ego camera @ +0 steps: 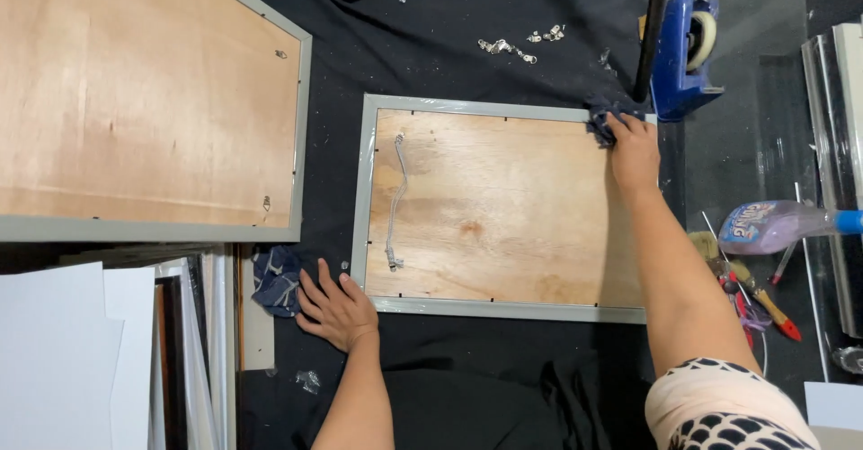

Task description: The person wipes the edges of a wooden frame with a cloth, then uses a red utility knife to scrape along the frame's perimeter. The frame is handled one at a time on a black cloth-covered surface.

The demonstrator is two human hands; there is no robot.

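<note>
Picture frame (490,207) face-down on black cloth (467,369); right hand (632,149) grasping rag (604,115), left hand (337,308) flat, released.

Bright, even overhead light; perhaps slight edge softness.

Both arms are bare; a short pale sleeve (719,405) with a black scale pattern covers the right shoulder.

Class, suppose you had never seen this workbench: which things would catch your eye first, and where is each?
First the grey picture frame lying face down mid-table, its plywood back up and a hanging cord near its left edge. The right hand presses a dark blue cloth on its top right corner, while the left hand lies flat on the black cloth by its bottom left corner. A larger frame fills the upper left, and a blue tape dispenser stands top right.
</note>
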